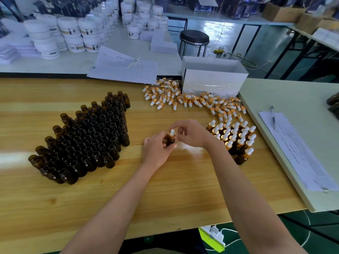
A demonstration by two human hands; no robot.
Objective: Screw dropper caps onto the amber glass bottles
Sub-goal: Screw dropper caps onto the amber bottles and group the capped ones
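Note:
My left hand (156,149) grips a small amber glass bottle (170,141) standing at the middle of the wooden table (165,189). A dropper cap (172,133) with a gold collar and white bulb sits on its neck, and my right hand (190,133) pinches that cap from the right. Several open amber bottles (86,138) stand packed together at the left. Several capped bottles (236,138) are grouped at the right. A loose pile of dropper caps (189,99) lies at the back.
A white cardboard box (213,76) stands behind the cap pile. Papers with a pen (128,67) lie at the back, and more papers with a pen (293,143) lie on the pale table at the right. White jars (73,33) crowd the far table. A black stool (194,38) stands beyond.

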